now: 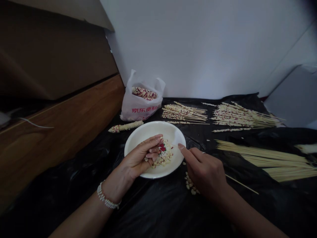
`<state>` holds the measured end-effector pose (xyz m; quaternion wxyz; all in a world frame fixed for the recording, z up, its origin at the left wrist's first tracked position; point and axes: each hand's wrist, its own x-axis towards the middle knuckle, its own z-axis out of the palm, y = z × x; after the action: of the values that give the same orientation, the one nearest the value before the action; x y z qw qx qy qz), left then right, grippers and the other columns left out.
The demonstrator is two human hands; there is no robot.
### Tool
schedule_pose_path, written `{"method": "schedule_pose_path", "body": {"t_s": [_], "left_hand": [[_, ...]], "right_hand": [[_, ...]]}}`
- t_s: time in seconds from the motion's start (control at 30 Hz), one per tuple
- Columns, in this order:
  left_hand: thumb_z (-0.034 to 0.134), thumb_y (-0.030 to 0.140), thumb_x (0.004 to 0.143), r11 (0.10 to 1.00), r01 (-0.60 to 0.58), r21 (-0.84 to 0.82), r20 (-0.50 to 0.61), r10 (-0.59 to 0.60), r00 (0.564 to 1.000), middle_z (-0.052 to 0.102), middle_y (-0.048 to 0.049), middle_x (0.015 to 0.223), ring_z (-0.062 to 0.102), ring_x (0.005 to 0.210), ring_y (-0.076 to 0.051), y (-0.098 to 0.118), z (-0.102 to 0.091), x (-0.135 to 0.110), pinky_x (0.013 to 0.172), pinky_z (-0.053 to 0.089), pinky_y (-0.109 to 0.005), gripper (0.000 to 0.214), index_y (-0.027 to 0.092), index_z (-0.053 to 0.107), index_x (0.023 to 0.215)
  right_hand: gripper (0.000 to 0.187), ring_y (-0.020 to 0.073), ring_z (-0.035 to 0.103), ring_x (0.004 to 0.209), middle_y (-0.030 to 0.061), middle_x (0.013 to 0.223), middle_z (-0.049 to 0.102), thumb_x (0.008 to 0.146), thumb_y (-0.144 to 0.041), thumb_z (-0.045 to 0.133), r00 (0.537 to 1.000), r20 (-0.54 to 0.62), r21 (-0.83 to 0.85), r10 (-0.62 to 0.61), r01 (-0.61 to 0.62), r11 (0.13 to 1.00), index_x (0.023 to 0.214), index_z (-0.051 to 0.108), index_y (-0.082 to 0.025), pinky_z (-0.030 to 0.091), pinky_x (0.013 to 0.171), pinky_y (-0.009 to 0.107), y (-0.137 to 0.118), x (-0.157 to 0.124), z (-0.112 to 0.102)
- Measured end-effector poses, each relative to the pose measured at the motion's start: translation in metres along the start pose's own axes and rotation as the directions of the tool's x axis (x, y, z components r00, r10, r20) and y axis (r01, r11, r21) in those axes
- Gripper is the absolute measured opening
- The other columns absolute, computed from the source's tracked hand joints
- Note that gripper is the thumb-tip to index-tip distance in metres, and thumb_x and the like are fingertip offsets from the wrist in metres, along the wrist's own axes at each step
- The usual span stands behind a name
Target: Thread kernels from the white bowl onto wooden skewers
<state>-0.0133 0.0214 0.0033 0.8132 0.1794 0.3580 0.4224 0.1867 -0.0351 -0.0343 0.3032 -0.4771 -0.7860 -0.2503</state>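
Over a white bowl (131, 138), my left hand (145, 152) is closed, fingers curled with thumb and forefinger together. Pale corn kernels (146, 159) show at its fingers; how many it holds is hidden. My right hand (204, 167) pinches a thin bamboo skewer (241, 184) at the bowl's right rim. The skewer's rear end sticks out behind the hand, to the lower right. More loose kernels (163, 161), cream with some red, lie in the bowl around a printed red flower. Another small pile of kernels (190, 185) lies beside the right hand on black plastic sheeting.
Behind the bowl stands a white plastic bag (141, 107) of speckled corn cobs, with a partly stripped cob (126, 127) before it. Kernel-threaded skewers (184, 112) lie in two heaps at the back. Bare skewers (260, 157) lie right. A wooden board (74, 112) borders the left.
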Motion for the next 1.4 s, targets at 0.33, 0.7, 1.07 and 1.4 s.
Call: {"method": "schedule_pose_path", "body": {"t_s": [0.33,0.7,1.07,1.4], "left_hand": [[0.069,0.001,0.074,1.0,0.0,0.01,0.003,0.0,1.0,0.053,0.0028,0.064,0.042,0.047,0.0,-0.0006,0.0001,0.0004,0.035,0.026,-0.011,0.022,0.009,0.065,0.094],[0.069,0.005,0.076,1.0,-0.01,0.028,0.015,0.009,1.0,0.053,0.0024,0.065,0.041,0.046,0.0,-0.0021,0.0038,-0.0001,0.035,0.027,-0.011,0.017,0.009,0.064,0.092],[0.07,0.006,0.075,1.0,-0.017,0.025,0.007,0.017,1.0,0.056,0.0013,0.07,0.041,0.047,0.001,-0.0027,0.0014,0.0005,0.036,0.028,-0.01,0.019,0.01,0.064,0.092],[0.07,0.005,0.074,1.0,-0.005,0.022,-0.007,0.005,1.0,0.055,0.0016,0.069,0.04,0.044,0.001,-0.0019,0.0026,0.0,0.035,0.028,-0.01,0.016,0.01,0.064,0.088]], "right_hand": [[0.036,0.01,0.049,0.056,-0.0007,0.071,0.061,0.088,-0.007,0.044,1.0,0.019,0.011,0.0,0.0,1.0,0.119,0.062,-0.014,0.03,0.053,0.028,-0.0012,-0.0002,-0.0006],[0.036,0.0101,0.049,0.056,-0.0006,0.07,0.059,0.09,-0.008,0.043,1.0,0.029,0.046,0.012,-0.013,0.999,0.12,0.061,-0.014,0.031,0.054,0.027,-0.0035,-0.0015,0.0002],[0.036,0.0099,0.05,0.055,-0.0011,0.069,0.059,0.089,-0.007,0.043,0.999,0.023,0.049,0.022,-0.024,0.998,0.119,0.061,-0.014,0.031,0.052,0.027,-0.0041,-0.0012,0.0006],[0.036,0.0097,0.051,0.056,-0.0008,0.07,0.059,0.089,-0.007,0.042,0.999,0.032,0.046,0.032,-0.033,0.998,0.119,0.062,-0.014,0.031,0.053,0.027,-0.0046,-0.0014,0.0004]]}}
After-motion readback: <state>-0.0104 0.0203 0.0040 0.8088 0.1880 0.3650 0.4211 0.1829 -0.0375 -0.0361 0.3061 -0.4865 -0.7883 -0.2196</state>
